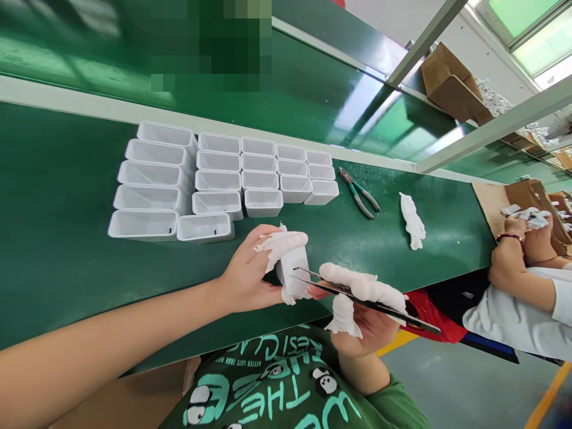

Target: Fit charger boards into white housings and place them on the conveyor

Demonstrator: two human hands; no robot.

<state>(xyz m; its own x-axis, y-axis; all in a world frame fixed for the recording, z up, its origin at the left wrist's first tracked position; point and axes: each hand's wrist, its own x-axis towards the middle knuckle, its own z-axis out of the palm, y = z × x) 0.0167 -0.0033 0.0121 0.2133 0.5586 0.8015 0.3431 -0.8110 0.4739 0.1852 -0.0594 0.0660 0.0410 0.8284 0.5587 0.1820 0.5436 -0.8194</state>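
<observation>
My left hand (257, 268), with white finger covers on some fingers, is closed around a small white plastic box (294, 268). The box is tilted, and one flat face points toward my right hand. In my right hand (366, 316), also wearing white finger covers, is a pair of black tweezers (379, 307). The tweezers' tips touch or nearly touch a small dark mark on the box face; I cannot tell whether they pinch anything. Several rows of open white boxes (212, 225) stand behind my left hand, and two of the nearest show a dark mark inside.
Green-handled pliers (360, 193) lie right of the boxes on the green table (286, 214). A crumpled white finger cover (412, 220) lies farther right. At the right, a co-worker's hands (527, 229) hold small white pieces beside a cardboard box (531, 196). A shelf post (491, 128) rises behind.
</observation>
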